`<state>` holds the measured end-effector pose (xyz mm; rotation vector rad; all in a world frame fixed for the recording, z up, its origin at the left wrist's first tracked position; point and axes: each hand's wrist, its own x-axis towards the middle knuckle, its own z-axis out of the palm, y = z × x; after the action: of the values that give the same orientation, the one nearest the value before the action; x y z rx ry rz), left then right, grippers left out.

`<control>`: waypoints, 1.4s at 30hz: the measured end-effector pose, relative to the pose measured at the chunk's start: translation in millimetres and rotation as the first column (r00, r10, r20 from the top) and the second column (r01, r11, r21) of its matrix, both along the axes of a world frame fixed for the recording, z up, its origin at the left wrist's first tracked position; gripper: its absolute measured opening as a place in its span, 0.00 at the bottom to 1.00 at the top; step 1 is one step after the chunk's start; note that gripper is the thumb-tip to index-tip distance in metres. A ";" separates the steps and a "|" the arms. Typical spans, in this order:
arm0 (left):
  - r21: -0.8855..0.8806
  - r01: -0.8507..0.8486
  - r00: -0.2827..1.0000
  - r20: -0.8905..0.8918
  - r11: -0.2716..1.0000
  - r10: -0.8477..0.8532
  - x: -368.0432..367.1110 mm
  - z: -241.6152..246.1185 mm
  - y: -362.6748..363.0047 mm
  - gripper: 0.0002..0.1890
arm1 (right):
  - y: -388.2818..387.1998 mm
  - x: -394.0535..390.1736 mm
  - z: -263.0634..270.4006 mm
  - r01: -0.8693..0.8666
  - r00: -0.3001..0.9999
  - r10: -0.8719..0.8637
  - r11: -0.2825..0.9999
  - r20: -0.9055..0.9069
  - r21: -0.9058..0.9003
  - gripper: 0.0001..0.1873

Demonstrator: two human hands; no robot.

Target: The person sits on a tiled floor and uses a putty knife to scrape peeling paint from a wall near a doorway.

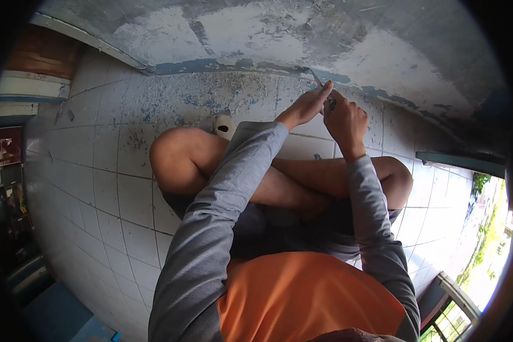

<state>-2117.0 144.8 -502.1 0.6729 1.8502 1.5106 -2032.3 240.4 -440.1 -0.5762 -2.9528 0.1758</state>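
Note:
My right hand (345, 122) is closed around the handle end of a flat-bladed scraping tool (315, 78), whose type I cannot make out fully. The blade's tip meets the lower part of the wall (265, 38), at a strip of blue paint (337, 77). Beside it, my left hand (308, 104) has its fingers against the tool near my right hand, with the thumb raised; its fingertips are partly hidden. Pale bare patches and grey areas cover the wall. Paint flakes (222, 92) lie on the floor along its foot.
My crossed legs rest on the white tiled floor (132, 196). A roundish whitish object with a dark hole (223, 126) sits by my left knee. Door frame parts stand at the left (94, 40) and right (457, 161). Shelves with items are at far left; bright greenery shows at right.

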 end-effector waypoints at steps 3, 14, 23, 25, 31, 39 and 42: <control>-0.047 0.068 0.992 0.106 0.997 -0.062 -10.6 -13.7 -12.3 0.51 | -6.2 -0.4 -14.0 -0.046 0.999 0.046 0.999 0.019 0.028 0.11; -0.020 0.014 0.996 0.089 1.000 -0.012 -7.5 -3.3 -0.2 0.49 | 3.5 -9.3 -10.4 -0.038 0.998 0.040 0.998 -0.051 0.043 0.09; -0.122 0.125 0.982 0.159 0.985 -0.105 -14.8 -2.4 -16.9 0.48 | -14.9 -2.7 -8.6 -0.046 0.998 0.045 0.999 -0.048 -0.005 0.11; -0.087 0.062 0.993 0.108 0.994 -0.053 -6.0 3.3 -7.7 0.48 | -7.7 -3.6 -9.7 -0.007 0.999 0.007 1.000 -0.039 0.007 0.11; -0.050 -0.011 0.997 0.073 0.999 0.015 -6.8 -3.0 -8.1 0.51 | -5.7 -4.2 -11.0 -0.045 0.999 0.044 0.999 0.009 0.009 0.12; -0.085 0.020 0.999 0.049 0.996 -0.016 -4.2 3.4 -5.7 0.47 | -6.5 -3.8 -11.9 0.003 1.000 -0.004 1.000 -0.024 -0.025 0.13; -0.101 0.037 0.996 0.087 0.994 -0.028 -6.6 -0.3 -9.1 0.47 | -6.2 -3.6 -15.1 -0.022 0.999 0.021 0.999 -0.029 -0.030 0.13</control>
<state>-2123.6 135.8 -502.4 0.5791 1.8298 1.3919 -2035.9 234.2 -455.3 -0.5420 -2.9346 0.2290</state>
